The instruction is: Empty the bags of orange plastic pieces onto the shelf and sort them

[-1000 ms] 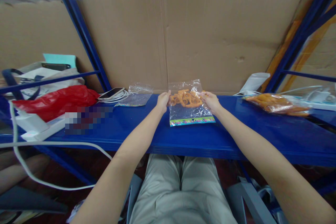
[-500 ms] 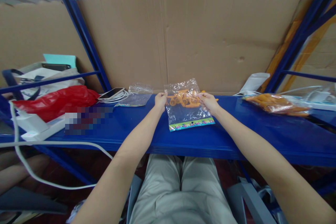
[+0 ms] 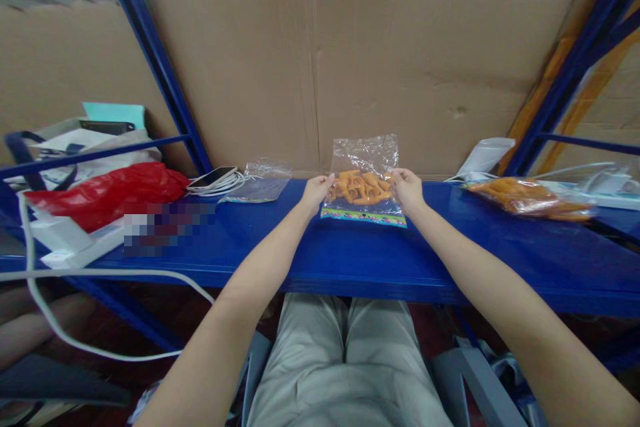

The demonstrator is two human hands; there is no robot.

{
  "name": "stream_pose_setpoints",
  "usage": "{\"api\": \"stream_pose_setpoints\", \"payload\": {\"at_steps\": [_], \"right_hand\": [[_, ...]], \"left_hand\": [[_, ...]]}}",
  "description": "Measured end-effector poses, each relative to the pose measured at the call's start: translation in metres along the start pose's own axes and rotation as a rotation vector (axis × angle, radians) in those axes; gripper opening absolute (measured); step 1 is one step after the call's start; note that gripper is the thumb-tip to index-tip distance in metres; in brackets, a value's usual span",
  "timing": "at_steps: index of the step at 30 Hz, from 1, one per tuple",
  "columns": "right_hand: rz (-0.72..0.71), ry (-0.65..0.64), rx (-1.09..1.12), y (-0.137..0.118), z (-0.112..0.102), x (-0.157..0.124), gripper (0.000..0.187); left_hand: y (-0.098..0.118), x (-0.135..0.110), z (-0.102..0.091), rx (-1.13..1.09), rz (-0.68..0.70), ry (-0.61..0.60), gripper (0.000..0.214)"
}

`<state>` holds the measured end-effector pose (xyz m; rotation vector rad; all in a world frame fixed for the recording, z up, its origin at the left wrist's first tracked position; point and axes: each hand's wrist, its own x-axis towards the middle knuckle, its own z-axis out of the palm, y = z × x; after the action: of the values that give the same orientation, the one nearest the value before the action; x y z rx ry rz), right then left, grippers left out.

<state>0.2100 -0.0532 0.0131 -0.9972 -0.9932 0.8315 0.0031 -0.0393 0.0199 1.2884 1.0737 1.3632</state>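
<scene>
A clear plastic bag [image 3: 367, 150] with a colourful printed strip along its near edge is stretched between my two hands over the blue shelf. Several orange plastic pieces [image 3: 363, 188] lie inside it, bunched across its middle; I cannot make out what they are. My left hand [image 3: 317, 192] is closed on the bag's left edge. On the opposite side, my right hand [image 3: 409, 189] pinches the right edge.
Another clear bag [image 3: 260, 183] lies left, beside a phone [image 3: 216, 178] and coiled white cable. A red plastic bag [image 3: 120, 190] and white power strip [image 3: 87, 243] are further left. On the right sits a bag of orange pieces [image 3: 525, 197]. Cardboard [image 3: 400, 67] stands behind.
The orange pieces have dropped toward the printed end and gathered inside the bag. Both hands have shifted slightly right, still gripping the bag's sides.
</scene>
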Motion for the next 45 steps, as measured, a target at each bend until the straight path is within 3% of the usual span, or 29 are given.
{"api": "stream_pose_setpoints", "payload": {"at_steps": [4, 11, 21, 25, 28, 31, 35, 39, 45], "right_hand": [[-0.062, 0.019, -0.012, 0.005, -0.003, 0.007, 0.020], [-0.266, 0.096, -0.042, 0.015, -0.013, 0.022, 0.024], [-0.271, 0.084, -0.051, 0.018, -0.013, 0.024, 0.030], [-0.279, 0.115, -0.057, 0.020, -0.016, 0.027, 0.029], [-0.273, 0.137, -0.056, 0.020, -0.017, 0.029, 0.029], [-0.240, 0.189, -0.031, 0.018, -0.016, 0.030, 0.025], [-0.215, 0.238, 0.002, 0.015, -0.017, 0.030, 0.022], [-0.225, 0.268, 0.038, 0.012, -0.016, 0.029, 0.020], [-0.120, 0.243, 0.073, 0.002, -0.006, 0.015, 0.015]], "left_hand": [[0.002, 0.000, 0.000, 0.019, 0.013, 0.023, 0.039], [-0.005, 0.003, 0.001, 0.084, 0.069, -0.073, 0.049], [-0.013, 0.013, 0.000, 0.158, 0.109, 0.022, 0.038], [-0.020, 0.020, -0.005, 0.370, 0.338, 0.205, 0.024], [-0.020, 0.016, -0.008, 0.607, 0.624, 0.248, 0.036], [-0.013, 0.002, -0.003, 0.820, 0.857, 0.159, 0.055], [-0.005, -0.025, 0.014, 1.020, 1.018, -0.062, 0.066], [-0.011, -0.039, 0.030, 1.166, 1.169, -0.251, 0.069], [-0.022, -0.032, 0.035, 1.340, 1.190, -0.259, 0.071]]}}
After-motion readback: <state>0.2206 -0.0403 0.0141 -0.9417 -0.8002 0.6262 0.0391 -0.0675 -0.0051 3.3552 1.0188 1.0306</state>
